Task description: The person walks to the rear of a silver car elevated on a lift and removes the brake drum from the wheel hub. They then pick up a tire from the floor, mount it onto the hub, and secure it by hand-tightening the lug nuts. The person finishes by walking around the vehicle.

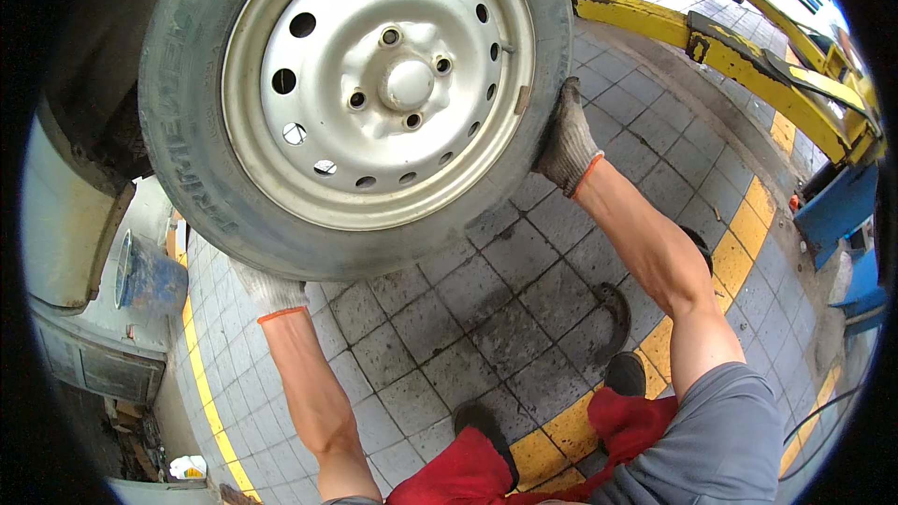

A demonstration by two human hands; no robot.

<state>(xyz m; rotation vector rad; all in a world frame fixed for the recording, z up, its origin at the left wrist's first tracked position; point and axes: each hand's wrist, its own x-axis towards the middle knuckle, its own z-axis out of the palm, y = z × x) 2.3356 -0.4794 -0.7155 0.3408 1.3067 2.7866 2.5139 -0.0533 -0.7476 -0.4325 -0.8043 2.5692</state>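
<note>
A car wheel (318, 112) fills the upper middle of the head view, its silver steel rim facing me with a dusty dark tyre around it. Empty bolt holes circle the domed centre cap (409, 84). My left hand (269, 290), in a whitish knit glove with an orange cuff, supports the tyre from below at its lower left; the tyre hides most of its fingers. Against the tyre's right side presses my right hand (569, 142), in a matching, dirtier glove, its fingers stretched up along the tread. Between them the wheel is held off the floor, close to the car body (70, 215).
A yellow lift arm (748, 65) reaches in from the right toward a blue post base (832, 215). Grey floor tiles carry yellow lines. A dark curved piece (615, 318) lies near my right shoe (625, 374). A blue bucket (154, 276) stands at the left.
</note>
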